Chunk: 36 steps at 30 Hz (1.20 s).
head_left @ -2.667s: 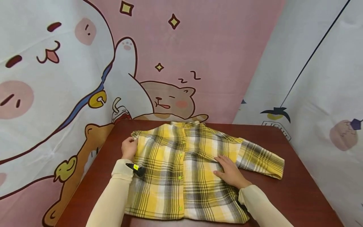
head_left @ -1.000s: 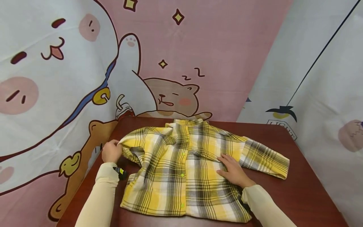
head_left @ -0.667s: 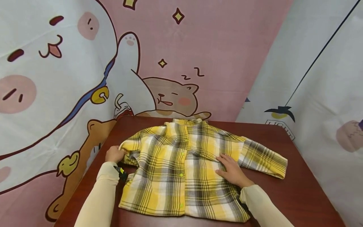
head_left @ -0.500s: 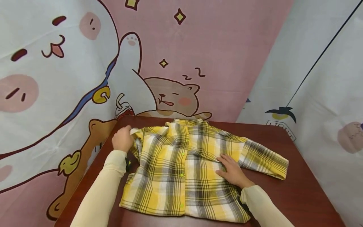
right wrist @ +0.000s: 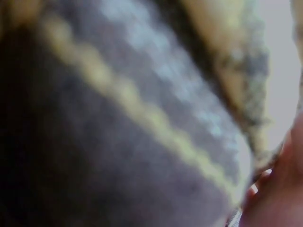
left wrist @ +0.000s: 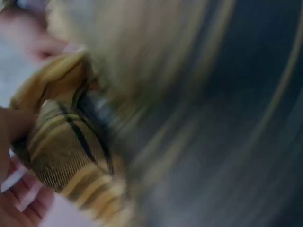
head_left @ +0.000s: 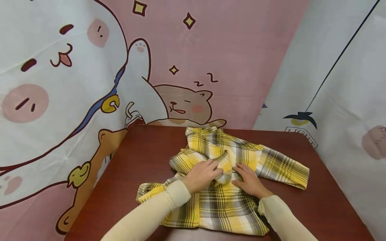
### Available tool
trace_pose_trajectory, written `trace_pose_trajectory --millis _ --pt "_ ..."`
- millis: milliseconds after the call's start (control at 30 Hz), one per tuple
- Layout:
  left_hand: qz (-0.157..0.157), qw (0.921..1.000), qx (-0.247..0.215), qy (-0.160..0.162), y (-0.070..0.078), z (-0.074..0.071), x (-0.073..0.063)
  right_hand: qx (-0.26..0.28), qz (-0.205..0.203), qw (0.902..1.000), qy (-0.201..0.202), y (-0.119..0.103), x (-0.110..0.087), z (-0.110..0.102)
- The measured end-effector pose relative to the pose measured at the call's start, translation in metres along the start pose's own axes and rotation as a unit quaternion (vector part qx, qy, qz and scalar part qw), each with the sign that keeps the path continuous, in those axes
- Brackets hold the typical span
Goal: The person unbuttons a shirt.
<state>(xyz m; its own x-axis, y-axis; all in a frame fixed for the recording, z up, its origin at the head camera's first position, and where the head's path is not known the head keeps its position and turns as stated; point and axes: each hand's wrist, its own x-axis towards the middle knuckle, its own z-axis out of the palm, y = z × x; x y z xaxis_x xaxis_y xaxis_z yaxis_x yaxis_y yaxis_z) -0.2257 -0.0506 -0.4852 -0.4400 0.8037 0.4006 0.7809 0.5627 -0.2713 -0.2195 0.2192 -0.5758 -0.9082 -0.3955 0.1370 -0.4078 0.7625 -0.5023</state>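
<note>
Shirt of yellow plaid (head_left: 221, 209) lies on the dark red table (head_left: 147, 152) in the head view, its collar (head_left: 202, 131) at the far side and one sleeve (head_left: 283, 169) stretched to the right. The left hand (head_left: 201, 175) pinches a bunched piece of it near the middle, so the left part rises there in folds. Just beside it, the right hand (head_left: 251, 182) rests with fingers almost straight, gripping nothing, probably to keep the other half steady. In the left wrist view much is blurred, but cloth sits between thumb and fingers, which agrees with the pinch. In the right wrist view, blurred cloth fills most; the grip I cannot tell from there.
</note>
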Motion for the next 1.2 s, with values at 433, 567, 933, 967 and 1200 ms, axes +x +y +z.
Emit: trace_pose_trajectory --millis 433,567,933,967,1200 --pt "-0.182 0.9753 -0.03 0.122 -0.048 -0.034 0.008 0.004 -0.003 1.0 -0.005 0.003 0.004 -0.003" --pt "-0.349 0.8868 -0.025 0.302 -0.115 -0.073 -0.022 0.013 -0.006 0.9999 0.0 0.0 0.002 -0.004" --pt "-0.726 0.6783 -0.106 0.033 -0.184 -0.005 -0.263 0.02 0.003 0.9998 -0.003 -0.002 -0.002 -0.005" --pt "-0.732 0.6702 -0.125 0.002 -0.182 0.0 -0.276 0.021 0.003 0.9998 -0.004 -0.002 -0.002 -0.005" --pt "-0.703 0.6852 -0.177 -0.072 -0.186 0.007 -0.292 0.024 0.01 0.9996 -0.004 -0.002 -0.002 -0.006"
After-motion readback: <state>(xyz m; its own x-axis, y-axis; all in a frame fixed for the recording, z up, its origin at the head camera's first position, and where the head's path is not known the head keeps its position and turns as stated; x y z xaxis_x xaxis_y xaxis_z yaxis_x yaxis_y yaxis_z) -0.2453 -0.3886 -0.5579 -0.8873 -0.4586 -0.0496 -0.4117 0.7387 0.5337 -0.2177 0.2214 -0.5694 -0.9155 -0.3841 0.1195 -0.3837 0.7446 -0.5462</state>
